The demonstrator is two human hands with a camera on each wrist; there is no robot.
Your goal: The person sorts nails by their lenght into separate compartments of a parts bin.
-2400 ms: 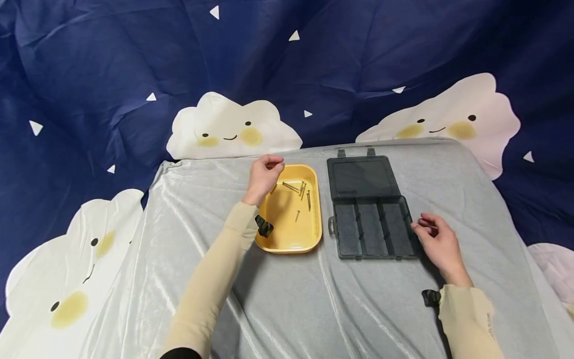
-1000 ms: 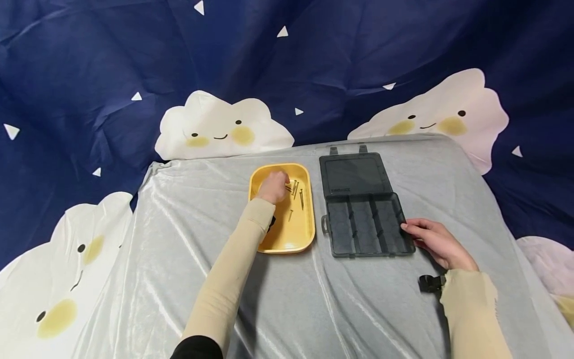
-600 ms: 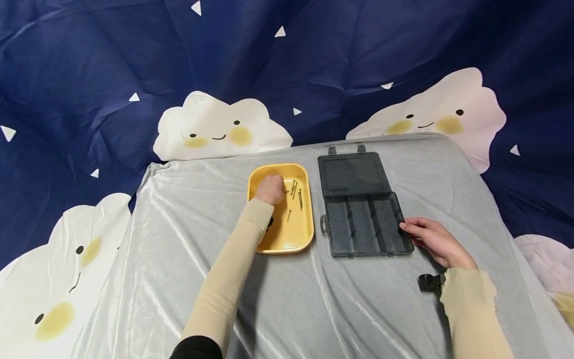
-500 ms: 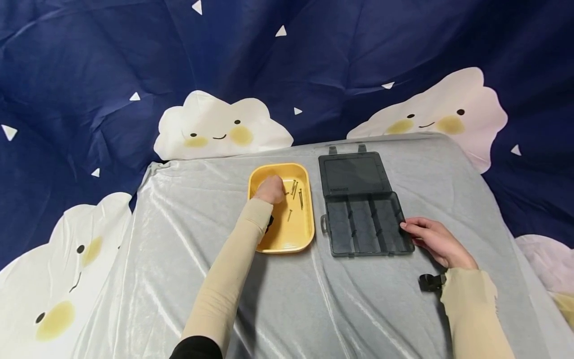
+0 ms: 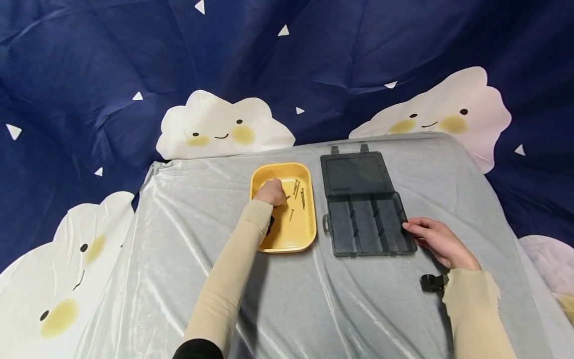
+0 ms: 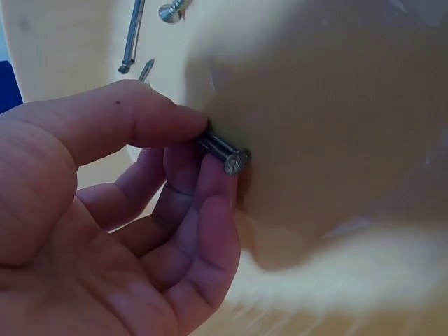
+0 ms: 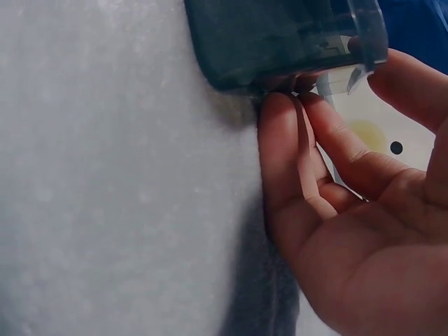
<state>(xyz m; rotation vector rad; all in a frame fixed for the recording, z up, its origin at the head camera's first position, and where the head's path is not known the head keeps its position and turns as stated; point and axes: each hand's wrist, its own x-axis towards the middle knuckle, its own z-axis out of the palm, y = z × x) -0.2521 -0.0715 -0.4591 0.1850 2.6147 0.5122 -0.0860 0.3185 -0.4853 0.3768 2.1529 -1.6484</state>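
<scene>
The dark case (image 5: 358, 174), right of centre in the head view, looks light and stiff; its side wall, which the right hand (image 5: 441, 244) grips, suits holding. The yellow tray (image 5: 291, 239), mid-frame, seems similarly rigid, best taken by the rim. The metal fasteners (image 5: 302, 198) inside are probably light, hard and slippery, best pinched along the shank, as the left hand (image 5: 272, 192) does. One case, one tray, at least four loose fasteners, apparently two pinched.
</scene>
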